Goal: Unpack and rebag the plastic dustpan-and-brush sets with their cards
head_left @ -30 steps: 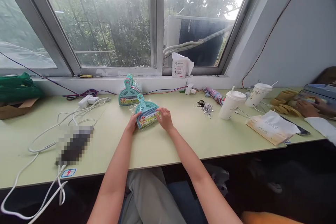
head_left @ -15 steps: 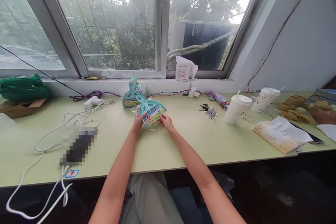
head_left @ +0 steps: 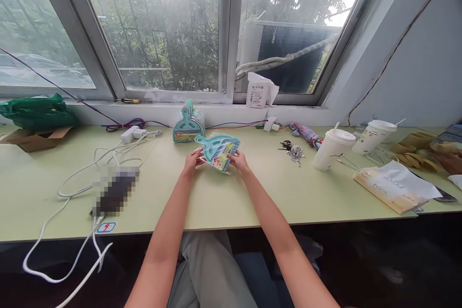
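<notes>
Between my hands is a small turquoise dustpan and brush set (head_left: 213,150) in clear plastic wrap, with a yellow printed label across its front. It is tilted above the table, its handle pointing to the upper left. My left hand (head_left: 193,161) is closed on the wrap at its left side, below the handle. My right hand (head_left: 238,161) pinches its right edge beside the label, thumb in front. Just behind, a row of similar wrapped dustpan sets (head_left: 187,125) stands upright against the wall below the window.
Left on the table (head_left: 209,207) are white cables (head_left: 68,197), a pixelated dark object (head_left: 115,195) and a cardboard box (head_left: 36,139). To the right lie keys (head_left: 294,152), two white cups (head_left: 334,149) and a tissue pack (head_left: 397,185). Brown rolls (head_left: 415,149) sit farther right.
The held set has turned anticlockwise, its handle swinging left and down. My left hand has shifted toward the handle side. The view has moved slightly.
</notes>
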Available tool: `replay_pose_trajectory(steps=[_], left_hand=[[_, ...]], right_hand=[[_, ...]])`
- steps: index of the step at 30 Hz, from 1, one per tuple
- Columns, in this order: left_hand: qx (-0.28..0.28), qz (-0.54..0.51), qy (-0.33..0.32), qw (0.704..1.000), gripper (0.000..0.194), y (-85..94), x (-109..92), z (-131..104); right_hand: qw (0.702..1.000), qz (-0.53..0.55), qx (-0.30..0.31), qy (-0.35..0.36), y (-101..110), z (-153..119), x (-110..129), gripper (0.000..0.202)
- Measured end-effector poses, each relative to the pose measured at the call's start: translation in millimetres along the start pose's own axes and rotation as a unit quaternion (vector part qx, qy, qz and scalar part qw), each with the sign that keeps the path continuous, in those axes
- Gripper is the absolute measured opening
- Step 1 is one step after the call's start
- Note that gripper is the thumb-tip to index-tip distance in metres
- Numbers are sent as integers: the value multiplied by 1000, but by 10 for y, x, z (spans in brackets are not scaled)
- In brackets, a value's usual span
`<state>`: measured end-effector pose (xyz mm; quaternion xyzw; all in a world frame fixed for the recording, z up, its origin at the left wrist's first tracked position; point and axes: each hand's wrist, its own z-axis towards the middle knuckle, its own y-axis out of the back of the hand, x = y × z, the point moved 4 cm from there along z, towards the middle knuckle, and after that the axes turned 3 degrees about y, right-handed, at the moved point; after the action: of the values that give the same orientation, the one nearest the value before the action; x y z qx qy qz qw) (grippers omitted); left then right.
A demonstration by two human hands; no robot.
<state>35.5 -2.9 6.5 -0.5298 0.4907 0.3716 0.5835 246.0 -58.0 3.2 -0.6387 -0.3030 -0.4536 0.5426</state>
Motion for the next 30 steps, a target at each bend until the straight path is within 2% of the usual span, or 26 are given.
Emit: replay_pose_trajectory(steps=[2, 4, 7, 9, 10, 12, 14, 17, 20, 22, 24, 27, 29, 30], left_hand=[[-12, -35, -6, 999, 38, 42, -52, 2], [-50, -75, -31, 995, 35, 164, -137, 5], [-187, -141, -102, 967, 42, 551, -273, -18], [-250, -177, -141, 942, 52, 818, -319, -47], [-261, -186, -145, 936, 57, 916, -320, -55], [-244, -193, -114, 944, 68, 1002, -275, -46], [-190, -200, -46, 960, 77, 931, -180, -18], [-67, -198, 48, 977, 81, 600, -34, 16], [56, -144, 81, 985, 73, 197, 71, 14], [110, -83, 91, 986, 64, -16, 145, -1], [103, -25, 88, 991, 53, -118, 209, -3], [18, 6, 53, 998, 37, -87, 232, 17], [-25, 4, 22, 999, 32, -22, 196, 28], [-40, 4, 9, 999, 32, 11, 169, 29]], right_hand=[[1000, 3, 22, 3, 0, -15, 55, 33], [999, 11, 31, 14, 45, -13, 102, 31], [998, 45, -21, 41, 234, 31, 148, 30], [993, 78, -63, 66, 381, 74, 159, 30], [990, 92, -76, 78, 439, 94, 155, 31], [986, 111, -88, 92, 511, 121, 130, 32], [985, 115, -95, 92, 520, 126, 86, 33], [988, 99, -89, 73, 428, 94, 13, 32], [996, 60, -53, 47, 254, 34, -40, 30], [999, 18, -7, 30, 121, -12, -65, 29], [999, -38, 35, 6, 20, -47, -94, 25], [987, -135, 61, -65, 8, -53, -139, 14], [982, -168, 27, -78, 133, -12, -100, 20], [984, -167, -17, -61, 241, 19, -46, 24]])
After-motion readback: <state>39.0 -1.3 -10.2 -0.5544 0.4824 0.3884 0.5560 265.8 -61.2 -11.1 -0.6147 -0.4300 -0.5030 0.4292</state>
